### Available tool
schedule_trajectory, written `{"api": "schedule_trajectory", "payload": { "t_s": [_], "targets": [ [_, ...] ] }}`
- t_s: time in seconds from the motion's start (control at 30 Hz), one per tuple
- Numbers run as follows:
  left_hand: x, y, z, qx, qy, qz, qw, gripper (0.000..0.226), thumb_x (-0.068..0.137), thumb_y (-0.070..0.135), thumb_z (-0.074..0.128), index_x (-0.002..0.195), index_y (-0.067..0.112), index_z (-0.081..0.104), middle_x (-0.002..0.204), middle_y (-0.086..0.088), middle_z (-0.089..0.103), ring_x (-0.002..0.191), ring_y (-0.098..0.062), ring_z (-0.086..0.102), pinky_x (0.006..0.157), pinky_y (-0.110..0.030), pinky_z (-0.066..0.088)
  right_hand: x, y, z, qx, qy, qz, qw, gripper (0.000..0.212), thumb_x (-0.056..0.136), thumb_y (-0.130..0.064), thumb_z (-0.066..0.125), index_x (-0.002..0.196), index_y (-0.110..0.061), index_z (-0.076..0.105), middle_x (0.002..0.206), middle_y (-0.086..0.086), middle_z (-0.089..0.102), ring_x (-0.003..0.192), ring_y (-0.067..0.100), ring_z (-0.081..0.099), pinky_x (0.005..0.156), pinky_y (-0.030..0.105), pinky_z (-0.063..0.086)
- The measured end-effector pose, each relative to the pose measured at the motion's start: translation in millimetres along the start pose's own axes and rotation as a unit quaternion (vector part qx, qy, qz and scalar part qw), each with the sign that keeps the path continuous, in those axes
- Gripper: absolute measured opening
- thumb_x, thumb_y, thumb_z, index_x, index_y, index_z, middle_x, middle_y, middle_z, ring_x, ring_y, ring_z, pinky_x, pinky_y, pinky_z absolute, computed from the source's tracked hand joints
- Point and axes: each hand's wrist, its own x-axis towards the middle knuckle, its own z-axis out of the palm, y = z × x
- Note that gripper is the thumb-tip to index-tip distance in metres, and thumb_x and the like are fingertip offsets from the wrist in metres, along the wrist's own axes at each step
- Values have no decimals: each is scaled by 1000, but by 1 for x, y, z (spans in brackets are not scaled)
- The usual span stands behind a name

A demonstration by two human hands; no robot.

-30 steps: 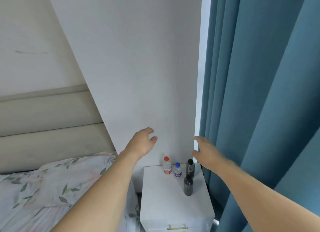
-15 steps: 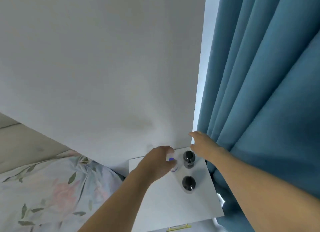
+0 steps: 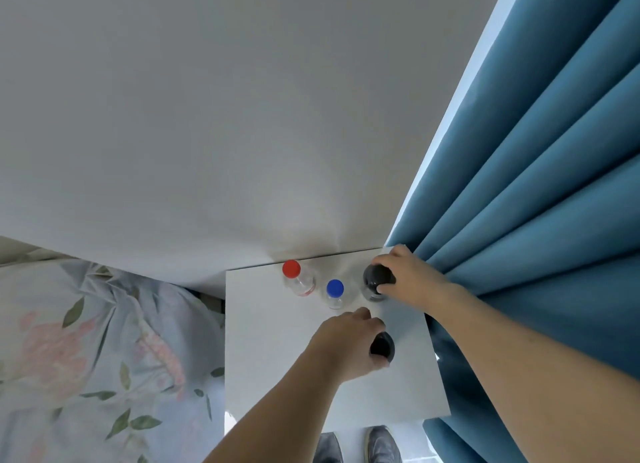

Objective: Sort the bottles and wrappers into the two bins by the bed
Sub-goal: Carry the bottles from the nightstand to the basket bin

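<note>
Several bottles stand upright on a white nightstand, seen from above. A clear bottle with a red cap is at the back, and a clear bottle with a blue cap stands to its right. My right hand wraps around a dark bottle with a black cap at the back right corner. My left hand grips a second dark bottle with a black cap nearer to me. No bins or wrappers are in view.
A blue curtain hangs against the nightstand's right side. A bed with floral bedding lies to the left. A white wall rises behind the nightstand. My grey shoes show below its front edge.
The view has tilted down over the nightstand. My left hand moved from the blue-capped bottle to the nearer dark bottle. My right hand came down onto the far dark bottle.
</note>
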Motion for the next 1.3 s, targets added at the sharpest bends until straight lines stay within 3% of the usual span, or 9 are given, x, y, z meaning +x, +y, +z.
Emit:
{"api": "schedule_trajectory", "payload": {
  "t_s": [0.2,0.43,0.6,0.83,1.03,1.2,1.3],
  "targets": [
    [-5,3,1,41,9,18,999,36,85,35,56,117,17,55,101,-5,59,89,-29,59,68,-31,43,-10,-4,6,0,48,-20,999,36,87,-33,63,120,-26,51,122,-2,46,105,24,55,88,38,49],
    [-71,19,-51,-61,87,-53,993,28,84,39,53,105,22,59,95,1,57,86,-21,58,70,-29,48,-87,-50,-23,-39,115,1,993,34,87,-44,61,113,-23,52,115,-1,51,101,23,56,80,35,50],
    [-162,29,-79,-145,191,-110,964,22,80,41,60,95,24,60,88,5,58,79,-15,58,65,-25,47,-173,-102,-39,-60,165,4,984,35,89,-47,55,112,-20,51,112,1,55,98,23,58,79,34,52],
    [-301,24,-81,-264,384,-207,860,9,82,34,58,81,26,54,79,5,57,70,-15,55,59,-26,42,-247,-187,-39,-73,185,-99,975,34,89,-49,52,108,-20,52,106,-1,60,93,20,60,79,32,52],
    [-413,5,-67,-287,497,-268,774,13,85,32,61,88,20,59,86,4,58,76,-11,56,68,-30,48,-282,-280,-23,-46,191,-181,964,27,88,-46,53,93,-20,49,92,-1,56,78,21,57,62,30,47],
    [-513,-10,-49,-283,572,-329,696,14,84,35,60,84,21,57,79,5,54,70,-12,52,58,-29,42,-316,-370,18,-8,152,-288,945,25,84,-44,59,93,-23,51,89,-2,53,76,20,57,62,32,49],
    [-571,-15,-32,-312,617,-361,626,16,86,31,62,84,16,59,79,-1,57,71,-17,54,63,-34,45,-339,-419,53,9,115,-334,935,20,83,-40,61,90,-23,52,88,-3,51,76,21,56,65,34,49]
  ]
}}
